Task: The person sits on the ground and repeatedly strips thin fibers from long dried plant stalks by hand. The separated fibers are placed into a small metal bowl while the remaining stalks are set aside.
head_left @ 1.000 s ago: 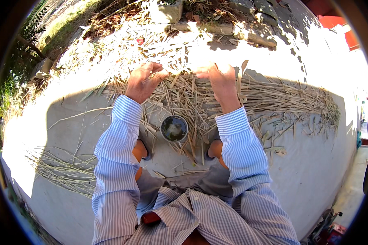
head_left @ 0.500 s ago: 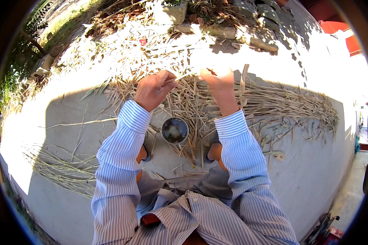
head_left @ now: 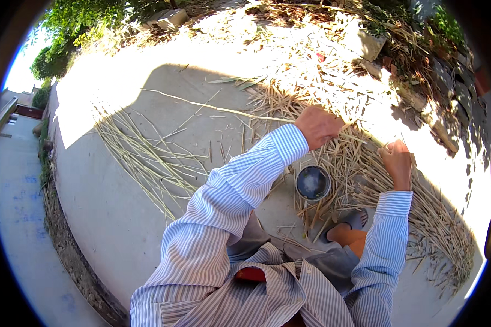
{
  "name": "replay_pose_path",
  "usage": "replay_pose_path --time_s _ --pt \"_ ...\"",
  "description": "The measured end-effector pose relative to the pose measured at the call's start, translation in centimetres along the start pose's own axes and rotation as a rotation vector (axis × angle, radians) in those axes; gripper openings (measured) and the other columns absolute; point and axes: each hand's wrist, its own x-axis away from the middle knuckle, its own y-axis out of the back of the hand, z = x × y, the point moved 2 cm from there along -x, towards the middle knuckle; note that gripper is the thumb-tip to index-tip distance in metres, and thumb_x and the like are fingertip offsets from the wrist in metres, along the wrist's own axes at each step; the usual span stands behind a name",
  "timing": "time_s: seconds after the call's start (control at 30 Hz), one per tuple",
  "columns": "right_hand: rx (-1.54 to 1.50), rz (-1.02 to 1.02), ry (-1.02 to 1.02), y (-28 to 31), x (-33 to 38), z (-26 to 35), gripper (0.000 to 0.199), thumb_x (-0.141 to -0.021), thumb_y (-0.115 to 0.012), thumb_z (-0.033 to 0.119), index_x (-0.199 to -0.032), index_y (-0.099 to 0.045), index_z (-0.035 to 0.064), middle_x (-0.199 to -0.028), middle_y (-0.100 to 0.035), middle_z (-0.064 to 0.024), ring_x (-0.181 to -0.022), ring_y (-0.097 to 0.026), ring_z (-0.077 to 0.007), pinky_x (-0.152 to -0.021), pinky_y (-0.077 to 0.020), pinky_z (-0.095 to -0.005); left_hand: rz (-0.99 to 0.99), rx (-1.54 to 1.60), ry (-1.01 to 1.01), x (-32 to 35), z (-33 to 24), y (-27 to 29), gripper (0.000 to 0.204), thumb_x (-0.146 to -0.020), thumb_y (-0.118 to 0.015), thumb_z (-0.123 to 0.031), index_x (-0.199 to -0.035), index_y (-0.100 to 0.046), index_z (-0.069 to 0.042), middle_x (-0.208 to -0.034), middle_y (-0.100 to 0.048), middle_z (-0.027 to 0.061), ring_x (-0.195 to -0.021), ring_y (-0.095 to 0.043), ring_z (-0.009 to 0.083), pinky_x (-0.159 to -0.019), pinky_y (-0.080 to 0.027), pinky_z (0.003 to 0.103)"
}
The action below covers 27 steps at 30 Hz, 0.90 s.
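My left hand (head_left: 317,128) is closed in a pinch above the heap of dry straw (head_left: 338,158). A pale strip of straw (head_left: 364,132) runs from its fingers toward my right hand (head_left: 396,162), whose fingertips are pinched together at the strip's other side; bright sun blurs the detail there. Below and between the hands stands a round container with dark liquid (head_left: 313,199). One long dry stalk (head_left: 213,108) stretches leftward from behind my left cuff; whether it is held or lies on the ground I cannot tell.
Greenish thin stalks (head_left: 142,163) lie spread on the concrete floor (head_left: 114,218) to the left. A bundle of dry straw (head_left: 436,231) extends to the right, beside my sandalled foot (head_left: 350,223). Stone blocks (head_left: 420,103) and leaf litter edge the far right.
The view has swung to the left, so hands, container and straw sit farther right in the picture. My hands are still pinched, with a pale strip between them.
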Motion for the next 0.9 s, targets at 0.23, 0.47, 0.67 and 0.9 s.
replay_pose_path --time_s 0.23,0.47,0.67,0.9 --pt "-1.234 0.324 0.082 -1.5 1.8 11.1 0.036 -0.088 -0.068 0.020 -0.113 -0.059 -0.0046 -0.091 -0.068 -0.0112 -0.082 -0.065 -0.0153 -0.069 -0.0527 -0.0256 -0.096 0.013 0.103 2.0 0.6 2.2 0.021 -0.083 -0.063 -0.028 -0.080 -0.057 -0.007 -0.071 -0.064 0.0115 -0.067 -0.065 0.0333 -0.060 -0.048 0.045" --pt "-1.352 0.151 0.024 -2.2 0.4 9.1 0.034 -0.089 -0.067 0.028 -0.101 -0.065 -0.0034 -0.085 -0.069 -0.0112 -0.073 -0.065 -0.0147 -0.064 -0.0504 -0.0250 -0.347 0.144 0.257 1.6 2.8 6.0 0.015 -0.083 -0.064 -0.023 -0.085 -0.062 -0.009 -0.080 -0.066 0.0089 -0.079 -0.064 0.0271 -0.072 -0.046 0.041" --pt "-1.249 0.156 -0.019 -2.0 -0.4 8.4 0.032 -0.089 -0.066 0.027 -0.093 -0.067 -0.0044 -0.083 -0.070 -0.0103 -0.073 -0.065 -0.0155 -0.063 -0.0498 -0.0249 -0.422 -0.474 0.130 2.5 6.1 4.7 0.046 -0.081 -0.064 -0.026 -0.118 -0.058 0.000 -0.102 -0.066 0.0116 -0.099 -0.060 0.0255 -0.083 -0.045 0.042" --pt "-1.336 0.137 -0.033 -0.8 -0.5 6.2 0.035 -0.088 -0.067 0.029 -0.097 -0.066 -0.0046 -0.084 -0.068 -0.0103 -0.074 -0.064 -0.0152 -0.064 -0.0494 -0.0244 0.281 -0.134 0.188 4.9 6.3 0.4 0.024 -0.082 -0.062 -0.028 -0.094 -0.062 -0.007 -0.078 -0.066 0.0058 -0.086 -0.065 0.0252 -0.076 -0.046 0.039"
